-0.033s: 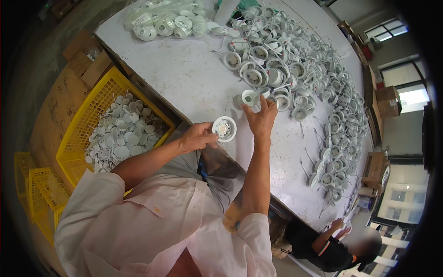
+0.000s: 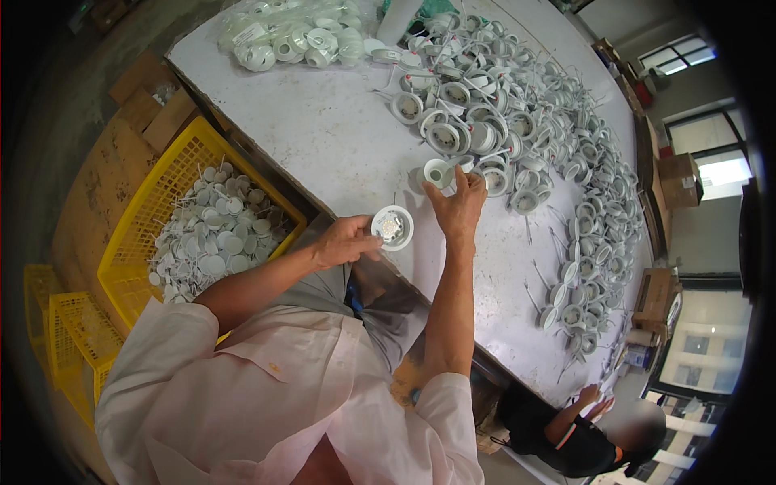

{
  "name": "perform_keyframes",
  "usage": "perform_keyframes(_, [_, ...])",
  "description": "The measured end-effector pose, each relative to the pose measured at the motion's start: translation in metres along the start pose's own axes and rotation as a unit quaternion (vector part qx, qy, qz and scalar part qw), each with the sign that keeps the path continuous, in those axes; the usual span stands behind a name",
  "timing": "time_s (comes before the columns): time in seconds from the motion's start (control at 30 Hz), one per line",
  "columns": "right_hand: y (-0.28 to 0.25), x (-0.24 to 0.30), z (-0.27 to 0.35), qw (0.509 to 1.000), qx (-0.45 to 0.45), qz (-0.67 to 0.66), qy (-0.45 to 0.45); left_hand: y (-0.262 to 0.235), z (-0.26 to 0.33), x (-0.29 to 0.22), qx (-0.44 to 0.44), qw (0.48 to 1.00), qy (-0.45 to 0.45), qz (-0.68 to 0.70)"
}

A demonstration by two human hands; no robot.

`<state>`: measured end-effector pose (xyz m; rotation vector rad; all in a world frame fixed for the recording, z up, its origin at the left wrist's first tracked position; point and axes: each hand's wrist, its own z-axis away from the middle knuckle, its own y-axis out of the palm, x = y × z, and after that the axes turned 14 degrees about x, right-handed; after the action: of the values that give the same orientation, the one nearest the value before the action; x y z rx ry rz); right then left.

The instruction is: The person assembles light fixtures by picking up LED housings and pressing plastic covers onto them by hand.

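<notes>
My left hand (image 2: 343,241) is closed on the rim of a round white LED lamp housing (image 2: 402,223), its recessed face turned up and a board with small light dots inside. The housing is held over the near edge of the table. Further right and away, my right hand (image 2: 457,206) pinches a small white reflector cup (image 2: 436,171) with a central hole, between thumb and fingers. Just beyond my right hand begins a heap of white lamp housings (image 2: 489,133), many with thin wires attached.
A white table (image 2: 323,137) carries the heap along its far and right sides. A clear bag of white cups (image 2: 291,40) lies at the far left. Beside me stands a yellow basket (image 2: 129,234) of white discs (image 2: 218,230). At lower right a person (image 2: 566,436) works at the table.
</notes>
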<state>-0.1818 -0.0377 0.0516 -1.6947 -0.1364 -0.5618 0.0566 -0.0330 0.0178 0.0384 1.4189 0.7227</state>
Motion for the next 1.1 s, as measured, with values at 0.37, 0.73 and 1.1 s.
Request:
perform_keyframes(0.37, [0.004, 0.003, -0.010, 0.998, -0.008, -0.045, -0.030, -0.015, 0.000, 0.009, 0.000, 1.000, 0.016, -0.023])
perform_keyframes(0.73, [-0.015, 0.015, 0.041, 0.956, -0.058, -0.287, -0.005, -0.004, -0.007, 0.001, -0.015, 0.997, 0.048, 0.057])
perform_keyframes(1.1, [0.004, 0.008, 0.127, 0.833, -0.014, -0.550, 0.062, 0.016, -0.021, 0.001, -0.137, 0.990, 0.001, -0.038])
